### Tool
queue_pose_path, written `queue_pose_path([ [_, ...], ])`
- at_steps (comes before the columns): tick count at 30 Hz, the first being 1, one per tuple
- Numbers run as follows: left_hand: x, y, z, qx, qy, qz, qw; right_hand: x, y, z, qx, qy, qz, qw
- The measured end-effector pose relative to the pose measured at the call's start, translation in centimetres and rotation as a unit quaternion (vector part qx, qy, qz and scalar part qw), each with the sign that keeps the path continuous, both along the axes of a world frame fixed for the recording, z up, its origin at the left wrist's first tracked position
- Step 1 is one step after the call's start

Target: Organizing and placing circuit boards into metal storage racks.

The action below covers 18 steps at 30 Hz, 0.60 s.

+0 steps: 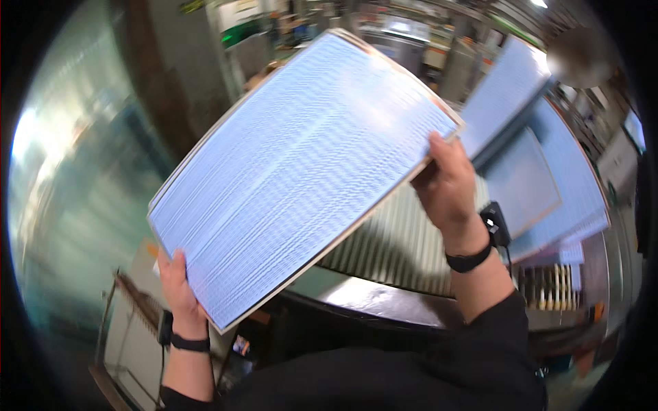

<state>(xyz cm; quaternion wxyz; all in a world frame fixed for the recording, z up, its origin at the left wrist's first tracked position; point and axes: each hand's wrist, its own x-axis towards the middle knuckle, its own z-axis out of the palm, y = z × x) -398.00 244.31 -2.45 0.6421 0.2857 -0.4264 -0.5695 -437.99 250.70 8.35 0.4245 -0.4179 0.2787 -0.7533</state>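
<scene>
A large rectangular panel (295, 171), light blue with fine stripes and a thin pale border, is held up tilted in front of me. Its right end is higher than its left. My left hand (181, 284) grips the lower left end, thumb on the face and the other fingers mostly hidden behind. At the right edge, near the upper right corner, my right hand (449, 185) clasps the panel with the thumb on top and fingers curled beneath. Both wrists wear black straps with small dark devices.
Below the panel lies a ribbed, roller-like surface (380, 250) with a shiny metal edge (363, 296). To the right are a similar upright blue panel (504, 96) and a larger blue sheet (572, 168). A glassy greenish surface (82, 185) fills the left side. Cluttered equipment stands behind.
</scene>
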Motion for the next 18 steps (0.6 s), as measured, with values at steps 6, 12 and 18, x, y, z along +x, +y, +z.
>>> queue_pose_path([
  [6, 2.0, -0.5, -1.0, 0.047, -0.026, 0.032, 0.998, -4.8, -1.3, -5.2, 0.09, 0.031, 0.081, 0.992],
  [12, 4.0, 0.9, -1.0, 0.057, -0.052, 0.063, 0.995, -3.4, -4.0, -7.3, 0.167, 0.066, 0.086, 0.98],
  [18, 5.1, 2.3, -0.8, 0.052, -0.113, 0.117, 0.985, -4.8, -5.8, -10.2, 0.225, 0.108, 0.131, 0.959],
])
